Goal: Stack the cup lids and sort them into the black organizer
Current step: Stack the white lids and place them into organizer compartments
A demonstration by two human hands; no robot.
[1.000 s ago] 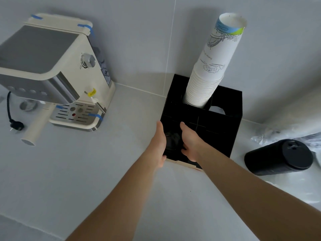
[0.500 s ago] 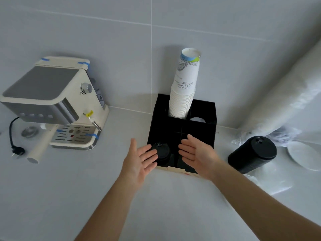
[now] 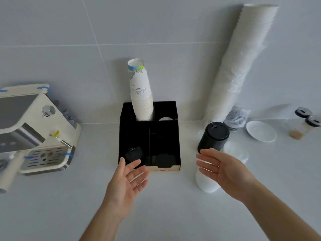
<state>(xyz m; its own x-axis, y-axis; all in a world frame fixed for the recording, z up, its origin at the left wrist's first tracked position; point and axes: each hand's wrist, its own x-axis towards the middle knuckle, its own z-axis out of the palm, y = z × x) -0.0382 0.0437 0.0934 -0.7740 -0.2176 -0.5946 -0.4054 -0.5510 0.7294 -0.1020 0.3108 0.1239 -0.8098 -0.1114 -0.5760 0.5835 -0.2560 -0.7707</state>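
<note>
The black organizer (image 3: pixel 175 134) stands against the wall, with black lids (image 3: pixel 134 153) in its front left compartment. A stack of black lids (image 3: pixel 214 136) leans on the counter to its right. A short white stack (image 3: pixel 206 184) lies partly behind my right hand. My left hand (image 3: pixel 126 180) is open, palm up, just in front of the organizer's front left corner. My right hand (image 3: pixel 224 169) is open, right of the organizer and just below the black lid stack. Neither hand holds anything.
A stack of paper cups (image 3: pixel 141 94) stands in the organizer's back compartment. A coffee machine (image 3: pixel 34 129) sits at left. A long bagged sleeve of white lids (image 3: pixel 238 66) leans on the wall. A white saucer (image 3: pixel 260 131) and small jars (image 3: pixel 307 115) sit at right.
Both hands have drawn back out of the organizer's front left compartment and opened. My right hand has moved right toward the black lid stack. The view has pulled back and tilted up.
</note>
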